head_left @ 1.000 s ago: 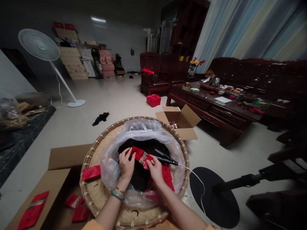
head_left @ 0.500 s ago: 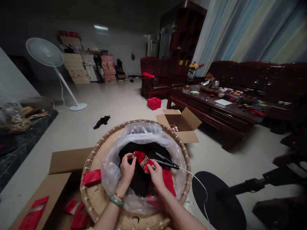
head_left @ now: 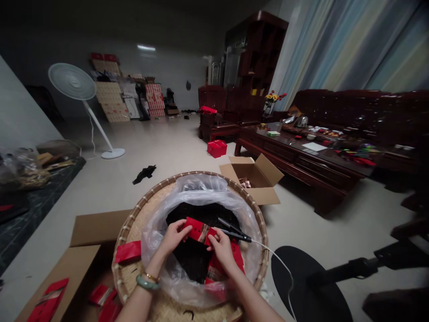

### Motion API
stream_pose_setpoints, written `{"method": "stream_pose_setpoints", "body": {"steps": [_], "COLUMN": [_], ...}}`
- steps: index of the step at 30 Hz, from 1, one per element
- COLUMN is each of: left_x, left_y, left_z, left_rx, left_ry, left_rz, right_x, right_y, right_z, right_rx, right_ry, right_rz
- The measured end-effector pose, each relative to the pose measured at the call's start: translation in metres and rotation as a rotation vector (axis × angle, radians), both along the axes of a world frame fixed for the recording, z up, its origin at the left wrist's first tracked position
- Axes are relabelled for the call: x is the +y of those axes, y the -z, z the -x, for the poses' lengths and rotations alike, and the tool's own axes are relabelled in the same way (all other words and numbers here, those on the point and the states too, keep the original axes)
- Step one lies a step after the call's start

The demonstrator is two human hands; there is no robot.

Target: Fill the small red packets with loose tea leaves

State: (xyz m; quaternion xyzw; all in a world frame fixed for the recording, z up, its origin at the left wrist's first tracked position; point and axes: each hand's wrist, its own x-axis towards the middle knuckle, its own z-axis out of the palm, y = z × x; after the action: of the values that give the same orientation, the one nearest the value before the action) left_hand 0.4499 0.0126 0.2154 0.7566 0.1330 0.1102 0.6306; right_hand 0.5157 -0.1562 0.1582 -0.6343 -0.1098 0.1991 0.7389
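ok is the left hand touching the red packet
Touching. The head view shows the left hand with its fingers resting on the left end of the red packet.

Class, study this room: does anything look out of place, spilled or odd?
A crumpled black scrap lies by itself on the pale floor, apart from the woven bamboo tray, so it looks dropped rather than put there.

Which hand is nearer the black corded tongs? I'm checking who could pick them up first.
Right hand: nearer, right beside the black corded tongs. Left hand: farther away, on the other side of the red packet.
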Motion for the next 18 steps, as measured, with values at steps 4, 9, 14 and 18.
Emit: {"method": "stream_pose_setpoints", "body": {"steps": [4,9,14,18], "left_x": [0.004,-0.003,-0.014,-0.016], "left_y": [-0.005,-0.017,-0.01,0.004], "left_z": [0.003,0.001,-0.008,-0.009], "left_rx": [0.033,-0.113,-0.197,-0.29], "left_ry": [0.087,0.118,0.142,-0.004], "left_rz": [-0.107,-0.38,-0.452,-0.457], "right_x": [-0.005,-0.013,-0.004,0.002], "right_y": [-0.003,-0.044,-0.08,-0.078], "right_z": [0.002,0.001,-0.002,-0.001], "right_rx": [-0.037,-0.579,-0.879,-0.823], "right_ry": [-0.118,-0.127,-0.411,-0.383], "right_rz": [0.047,0.1,0.06,0.181]}}
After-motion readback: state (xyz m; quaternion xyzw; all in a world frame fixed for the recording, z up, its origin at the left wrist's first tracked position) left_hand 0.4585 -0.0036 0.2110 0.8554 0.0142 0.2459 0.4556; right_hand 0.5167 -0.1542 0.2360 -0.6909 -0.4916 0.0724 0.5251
